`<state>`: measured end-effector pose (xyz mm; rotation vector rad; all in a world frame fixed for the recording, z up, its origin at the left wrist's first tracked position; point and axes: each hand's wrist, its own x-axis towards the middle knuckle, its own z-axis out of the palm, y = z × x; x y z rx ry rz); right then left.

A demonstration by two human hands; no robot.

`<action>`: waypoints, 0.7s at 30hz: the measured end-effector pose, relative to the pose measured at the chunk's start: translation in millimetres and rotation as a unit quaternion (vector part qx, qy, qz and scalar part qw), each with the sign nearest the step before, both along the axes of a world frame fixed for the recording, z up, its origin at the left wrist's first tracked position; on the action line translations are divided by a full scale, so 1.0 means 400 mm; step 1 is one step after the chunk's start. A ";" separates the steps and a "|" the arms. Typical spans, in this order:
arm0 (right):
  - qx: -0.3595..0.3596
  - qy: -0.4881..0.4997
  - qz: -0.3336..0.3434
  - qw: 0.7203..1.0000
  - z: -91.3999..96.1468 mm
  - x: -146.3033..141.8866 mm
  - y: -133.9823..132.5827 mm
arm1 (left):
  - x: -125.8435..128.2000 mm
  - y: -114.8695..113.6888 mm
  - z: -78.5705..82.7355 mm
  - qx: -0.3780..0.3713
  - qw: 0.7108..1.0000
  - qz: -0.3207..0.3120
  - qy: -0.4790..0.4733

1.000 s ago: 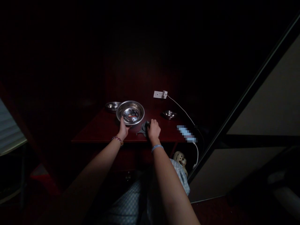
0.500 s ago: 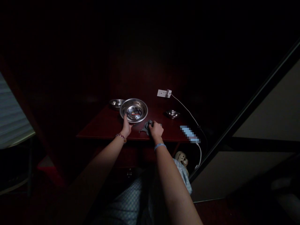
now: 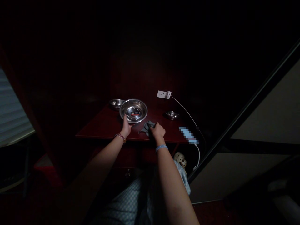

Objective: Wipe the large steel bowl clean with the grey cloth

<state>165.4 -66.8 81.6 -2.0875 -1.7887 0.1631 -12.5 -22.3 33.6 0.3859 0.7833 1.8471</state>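
Tabletop [image 3: 100,126] leaves room between basin [image 3: 134,110] and smallest bowl [image 3: 172,116]

Both bare arms reach forward over the front edge of the desk [image 3: 93,129]. The left arm [image 3: 106,157] slants up and rightward, its forearm dim toward the elbow, and the left wrist [image 3: 120,137] lies about level with that edge. The left hand [image 3: 127,128] is closed in a grip, thumb upright on the near side, the other fingers mostly hidden. The right arm [image 3: 174,184] angles up and leftward to the right wrist [image 3: 161,147]; the right hand [image 3: 158,130], past the edge, is clenched, knuckles up, fingers curled inward.
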 end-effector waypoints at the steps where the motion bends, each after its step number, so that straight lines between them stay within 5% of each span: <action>1: -0.002 0.002 0.003 1.000 -0.001 0.000 0.003 | 0.000 0.002 -0.001 0.001 1.000 0.001 0.000; 12: 0.027 0.250 -0.068 0.965 -0.012 0.011 0.047 | -0.004 -0.003 0.001 -0.012 1.000 -0.007 0.007; 16: 0.057 0.213 -0.048 0.974 -0.017 -0.009 0.039 | 0.001 -0.008 0.003 -0.004 1.000 -0.014 0.005; 21: 0.090 0.043 0.008 0.995 -0.033 -0.039 0.021 | 0.006 -0.014 0.009 -0.001 0.999 -0.041 0.009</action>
